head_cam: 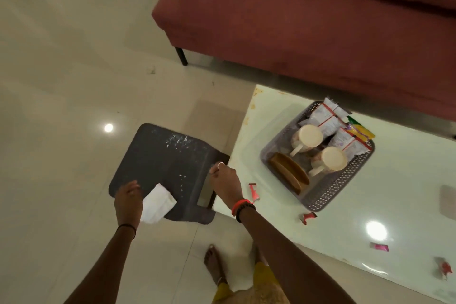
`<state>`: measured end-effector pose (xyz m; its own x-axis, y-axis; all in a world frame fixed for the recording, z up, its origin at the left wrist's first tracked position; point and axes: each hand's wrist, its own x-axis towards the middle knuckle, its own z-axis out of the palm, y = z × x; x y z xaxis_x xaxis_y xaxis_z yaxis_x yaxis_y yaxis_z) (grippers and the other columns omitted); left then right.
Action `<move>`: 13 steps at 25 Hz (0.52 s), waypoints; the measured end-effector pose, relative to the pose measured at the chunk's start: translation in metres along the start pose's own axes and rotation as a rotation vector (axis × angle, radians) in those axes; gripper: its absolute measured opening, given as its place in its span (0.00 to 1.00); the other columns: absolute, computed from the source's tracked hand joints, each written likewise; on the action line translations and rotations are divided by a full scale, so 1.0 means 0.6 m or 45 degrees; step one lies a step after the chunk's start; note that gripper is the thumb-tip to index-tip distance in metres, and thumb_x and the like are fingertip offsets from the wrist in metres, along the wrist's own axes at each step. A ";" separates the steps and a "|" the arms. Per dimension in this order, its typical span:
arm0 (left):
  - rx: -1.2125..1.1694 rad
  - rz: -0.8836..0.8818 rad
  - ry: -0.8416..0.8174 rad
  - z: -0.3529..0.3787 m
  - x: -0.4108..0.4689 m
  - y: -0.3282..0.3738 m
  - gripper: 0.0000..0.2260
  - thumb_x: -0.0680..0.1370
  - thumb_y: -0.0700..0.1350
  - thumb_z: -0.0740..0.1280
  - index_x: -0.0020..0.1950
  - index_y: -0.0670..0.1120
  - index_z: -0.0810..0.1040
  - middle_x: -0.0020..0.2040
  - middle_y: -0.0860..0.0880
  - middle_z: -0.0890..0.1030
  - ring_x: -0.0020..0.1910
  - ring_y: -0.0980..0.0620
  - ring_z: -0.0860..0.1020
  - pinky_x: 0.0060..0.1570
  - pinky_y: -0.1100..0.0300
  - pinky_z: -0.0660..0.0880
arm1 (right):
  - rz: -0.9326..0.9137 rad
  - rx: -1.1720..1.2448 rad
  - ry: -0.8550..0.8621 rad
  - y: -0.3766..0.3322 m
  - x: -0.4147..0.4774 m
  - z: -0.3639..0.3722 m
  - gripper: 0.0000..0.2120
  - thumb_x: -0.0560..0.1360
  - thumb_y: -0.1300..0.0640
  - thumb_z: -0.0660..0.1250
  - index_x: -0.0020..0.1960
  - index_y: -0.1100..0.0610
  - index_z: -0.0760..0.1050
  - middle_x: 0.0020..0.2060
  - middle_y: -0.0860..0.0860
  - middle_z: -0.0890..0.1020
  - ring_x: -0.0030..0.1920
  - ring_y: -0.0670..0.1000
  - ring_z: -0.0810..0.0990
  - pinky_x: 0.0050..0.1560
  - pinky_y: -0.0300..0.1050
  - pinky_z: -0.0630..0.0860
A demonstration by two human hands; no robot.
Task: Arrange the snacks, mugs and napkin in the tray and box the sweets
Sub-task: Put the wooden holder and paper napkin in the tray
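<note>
No readable text anywhere. Snack packets (328, 118) in the far right of the basket (345, 180) carry purple and red print, too blurred to read. Sweet wrappers (254, 192) on the white table (394, 205) show no legible marks.

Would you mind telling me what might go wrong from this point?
1. The dark grey plastic tray, held out over the floor, carries white crumbs that may spill if it tips.
2. The white paper napkin pinched under the left hand could slip off.
3. The right hand grips only one edge.
</note>
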<state>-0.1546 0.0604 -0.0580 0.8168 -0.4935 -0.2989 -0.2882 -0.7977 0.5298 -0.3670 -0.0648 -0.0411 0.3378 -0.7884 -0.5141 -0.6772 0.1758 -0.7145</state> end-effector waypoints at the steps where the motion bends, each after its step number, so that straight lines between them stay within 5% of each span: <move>1: -0.026 -0.106 0.037 -0.007 0.003 -0.035 0.12 0.77 0.33 0.59 0.57 0.32 0.77 0.59 0.32 0.77 0.61 0.34 0.73 0.61 0.45 0.69 | 0.014 0.022 -0.046 -0.005 0.004 0.030 0.09 0.76 0.64 0.58 0.50 0.61 0.76 0.49 0.58 0.82 0.51 0.58 0.80 0.53 0.51 0.78; 5: -0.060 -0.379 -0.164 0.002 0.004 -0.147 0.19 0.77 0.43 0.65 0.64 0.33 0.72 0.65 0.34 0.72 0.65 0.36 0.70 0.64 0.47 0.66 | 0.045 -0.032 -0.278 -0.014 0.026 0.161 0.05 0.75 0.62 0.61 0.41 0.57 0.72 0.45 0.58 0.80 0.49 0.57 0.77 0.50 0.47 0.73; 8: -0.387 -0.630 -0.293 0.028 0.008 -0.189 0.24 0.75 0.46 0.69 0.66 0.35 0.68 0.65 0.35 0.72 0.64 0.35 0.71 0.64 0.47 0.68 | 0.049 -0.083 -0.342 -0.013 0.045 0.242 0.08 0.75 0.56 0.66 0.44 0.60 0.72 0.40 0.57 0.79 0.46 0.56 0.76 0.49 0.47 0.71; 11: -0.555 -0.651 -0.440 0.048 0.014 -0.213 0.16 0.74 0.51 0.68 0.44 0.37 0.73 0.39 0.38 0.76 0.43 0.37 0.73 0.47 0.54 0.72 | -0.020 -0.258 -0.323 -0.013 0.053 0.299 0.18 0.74 0.49 0.67 0.53 0.63 0.73 0.50 0.59 0.79 0.53 0.58 0.76 0.54 0.51 0.74; 13: -0.580 -0.615 -0.487 0.053 0.019 -0.216 0.13 0.75 0.55 0.66 0.36 0.47 0.74 0.34 0.47 0.73 0.38 0.47 0.70 0.40 0.59 0.69 | -0.037 -0.356 -0.289 -0.018 0.050 0.323 0.22 0.73 0.48 0.68 0.60 0.62 0.71 0.58 0.60 0.76 0.60 0.59 0.73 0.58 0.54 0.75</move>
<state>-0.1240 0.1470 -0.1555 0.5461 -0.2777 -0.7904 0.3593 -0.7746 0.5204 -0.2229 0.0236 -0.1410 0.4747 -0.6344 -0.6101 -0.8071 -0.0374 -0.5892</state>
